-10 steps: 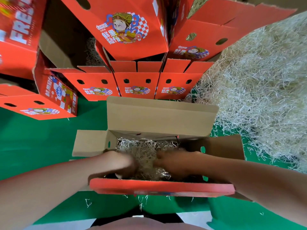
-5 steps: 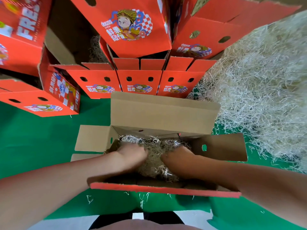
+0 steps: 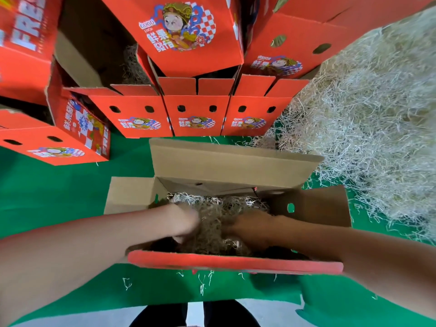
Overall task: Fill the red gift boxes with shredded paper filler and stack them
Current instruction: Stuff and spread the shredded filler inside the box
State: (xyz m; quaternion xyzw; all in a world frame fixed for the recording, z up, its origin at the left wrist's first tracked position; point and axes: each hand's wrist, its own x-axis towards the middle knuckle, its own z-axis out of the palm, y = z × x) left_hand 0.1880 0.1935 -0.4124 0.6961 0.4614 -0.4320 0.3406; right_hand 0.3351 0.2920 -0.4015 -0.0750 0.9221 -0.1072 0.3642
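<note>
An open red gift box (image 3: pixel 236 264) stands on the green mat right in front of me, its brown flaps spread outward. Pale shredded paper filler (image 3: pixel 212 220) lies inside it. Both my hands are down in the box. My left hand (image 3: pixel 184 220) is on the left part of the filler, back of the hand up. My right hand (image 3: pixel 252 230) is on the right part. The fingers of both hands sink into the strands and are blurred, so their grip is hidden.
A big heap of loose shredded paper (image 3: pixel 365 126) covers the mat (image 3: pixel 59 197) to the right. Three red boxes (image 3: pixel 195 114) stand in a row behind the open one, with more stacked above (image 3: pixel 184 31). Other red boxes (image 3: pixel 54 147) lie at the left.
Both hands have shifted within the box, working over the filler; the left hand moved slightly toward the near wall. The box stays in place.
</note>
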